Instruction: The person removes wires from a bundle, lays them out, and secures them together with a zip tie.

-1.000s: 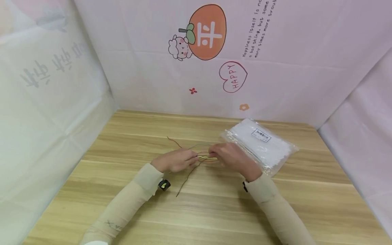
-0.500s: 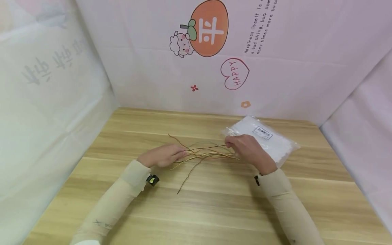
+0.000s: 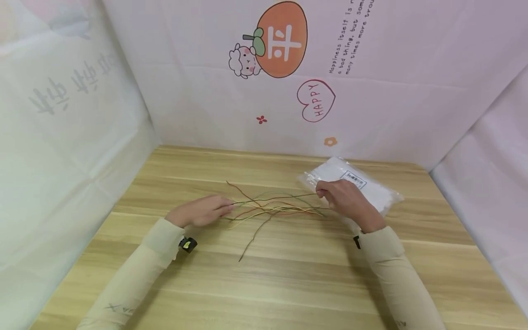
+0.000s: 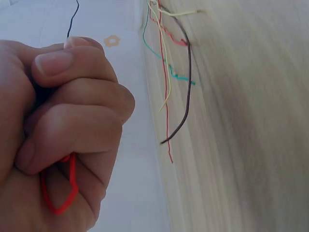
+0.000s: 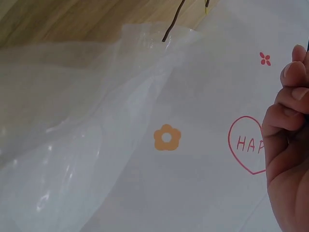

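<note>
Gripping dark wire (image 3: pixel 288 197): left hand (image 3: pixel 201 211), right hand (image 3: pixel 344 200) apart, fingers curled.

We see the plastic bag (image 3: pixel 378 196) partly covered by the right hand (image 3: pixel 344 201). Left of the bag, the left hand (image 3: pixel 201 211) hides one end of the dark wire (image 3: pixel 270 199); above the bag, printed lines (image 3: pixel 349 41) leave our head view's top.

Widest room I've got: near half of the bench (image 3: pixel 272 293), between the sleeves (image 3: pixel 132 275); tail of the brown wire (image 3: pixel 253 237) pokes in. Straight across the middle I'm blocked: dark wire (image 3: pixel 272 199) strung from left hand (image 3: pixel 201 211) to right hand (image 3: pixel 345 201), loose wires (image 3: pixel 275 210) spread about it. Plastic bag (image 3: pixel 377 195) bars the way behind the right hand. Left of the left hand, passable up to the side cloth (image 3: pixel 82 160).
</note>
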`<action>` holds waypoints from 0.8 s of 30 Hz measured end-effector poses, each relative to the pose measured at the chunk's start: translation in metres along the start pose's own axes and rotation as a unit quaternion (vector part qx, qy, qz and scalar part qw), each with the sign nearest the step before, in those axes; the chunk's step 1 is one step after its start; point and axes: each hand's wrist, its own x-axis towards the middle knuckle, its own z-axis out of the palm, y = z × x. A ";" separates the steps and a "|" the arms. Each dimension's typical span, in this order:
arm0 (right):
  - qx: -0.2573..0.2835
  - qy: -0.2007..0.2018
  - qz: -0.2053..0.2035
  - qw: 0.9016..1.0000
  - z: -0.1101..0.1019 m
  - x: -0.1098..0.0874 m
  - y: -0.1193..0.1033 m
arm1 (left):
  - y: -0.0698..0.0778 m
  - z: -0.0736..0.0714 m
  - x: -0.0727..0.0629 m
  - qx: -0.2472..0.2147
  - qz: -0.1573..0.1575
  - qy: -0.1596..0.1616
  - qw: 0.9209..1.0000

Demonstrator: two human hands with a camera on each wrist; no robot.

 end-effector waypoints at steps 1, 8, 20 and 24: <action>0.000 -0.003 0.002 1.000 0.000 0.000 0.001 | 0.000 -0.001 -0.002 -0.001 -0.003 -0.001 1.000; 0.006 -0.018 0.023 1.000 -0.003 -0.003 0.005 | -0.006 -0.010 -0.012 0.001 -0.017 0.002 1.000; 0.019 -0.019 0.022 0.999 0.000 -0.004 0.009 | -0.021 -0.015 -0.028 -0.003 -0.035 0.022 0.999; 0.021 -0.037 0.032 0.999 0.002 -0.004 0.007 | -0.023 -0.017 -0.030 -0.010 -0.046 0.013 0.999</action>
